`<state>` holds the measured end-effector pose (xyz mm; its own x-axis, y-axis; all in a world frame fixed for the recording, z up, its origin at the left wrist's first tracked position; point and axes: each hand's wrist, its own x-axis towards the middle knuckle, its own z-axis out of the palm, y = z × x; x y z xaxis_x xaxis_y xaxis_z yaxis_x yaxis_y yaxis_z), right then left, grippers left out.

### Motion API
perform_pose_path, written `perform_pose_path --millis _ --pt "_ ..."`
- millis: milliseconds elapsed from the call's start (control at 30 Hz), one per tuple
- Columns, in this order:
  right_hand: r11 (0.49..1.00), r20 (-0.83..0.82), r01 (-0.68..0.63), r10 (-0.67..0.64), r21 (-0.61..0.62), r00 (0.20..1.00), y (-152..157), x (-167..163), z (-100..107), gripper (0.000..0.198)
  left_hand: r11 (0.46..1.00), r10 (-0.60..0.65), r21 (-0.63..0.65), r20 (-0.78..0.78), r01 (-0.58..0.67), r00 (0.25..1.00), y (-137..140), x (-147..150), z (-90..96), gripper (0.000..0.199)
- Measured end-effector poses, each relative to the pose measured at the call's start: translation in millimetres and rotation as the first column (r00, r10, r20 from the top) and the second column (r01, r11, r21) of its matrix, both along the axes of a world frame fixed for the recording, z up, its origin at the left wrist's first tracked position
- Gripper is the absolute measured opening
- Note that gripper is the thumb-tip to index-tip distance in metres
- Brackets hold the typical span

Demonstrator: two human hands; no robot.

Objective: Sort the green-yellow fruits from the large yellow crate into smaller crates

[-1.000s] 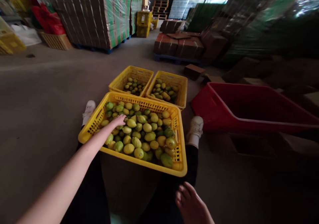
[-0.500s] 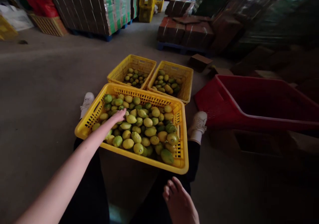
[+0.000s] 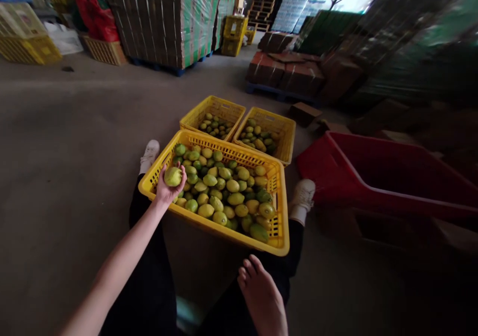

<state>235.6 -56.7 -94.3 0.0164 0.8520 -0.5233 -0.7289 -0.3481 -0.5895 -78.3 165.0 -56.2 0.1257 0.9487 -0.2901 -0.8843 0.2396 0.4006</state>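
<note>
A large yellow-green lemon (image 3: 173,176) lies in the upturned palm of my left hand (image 3: 169,189), with the fingers curled around it. This hand is over the left end of a yellow plastic crate (image 3: 239,239), which holds many green and yellow lemons (image 3: 216,192). My right hand (image 3: 261,293) rests low by my right thigh, below the crate's near edge. Its fingers are partly spread and point toward the crate, with nothing in them.
Two more yellow crates, the left (image 3: 192,117) and the right (image 3: 287,132), hold lemons just beyond. A red bin (image 3: 321,169) stands to the right. Wrapped stacks on pallets (image 3: 157,22) and flat cartons (image 3: 284,72) are farther back. My white shoes (image 3: 303,195) flank the crate.
My left hand has come back from among the lemons toward the crate's left rim, turned palm up, and now holds a lemon. The camera view has shifted; my right hand stays by my thigh.
</note>
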Motion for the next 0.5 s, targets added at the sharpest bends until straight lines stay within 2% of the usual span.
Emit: perform_pose_path --millis 67,200,300,400,500 --pt "0.999 0.010 -0.021 0.021 -0.048 1.000 0.3 -7.5 6.1 0.034 0.996 0.058 -0.070 -0.076 -0.064 0.995 -4.7 3.5 -8.0 0.032" --pt "0.997 0.104 -0.036 0.043 -0.069 0.994 11.8 -10.3 20.9 0.042 0.989 0.069 -0.109 -0.286 -0.104 0.956 -7.0 13.1 -29.3 0.029" --pt "0.991 0.266 -0.132 0.130 -0.013 0.955 38.8 -8.4 30.6 0.038 0.983 0.084 -0.134 -0.281 -0.126 0.956 -7.4 18.7 -39.9 0.028" --pt "0.960 0.478 -0.279 0.249 -0.009 0.842 86.5 -14.0 32.2 0.038 0.973 0.102 -0.193 -0.142 -0.129 0.985 -8.5 21.2 -44.2 0.025" --pt "0.916 0.704 -0.400 0.298 -0.021 0.645 151.2 -34.5 22.5 0.040 0.954 0.143 -0.271 0.049 -0.125 0.989 -11.4 22.2 -45.3 0.022"
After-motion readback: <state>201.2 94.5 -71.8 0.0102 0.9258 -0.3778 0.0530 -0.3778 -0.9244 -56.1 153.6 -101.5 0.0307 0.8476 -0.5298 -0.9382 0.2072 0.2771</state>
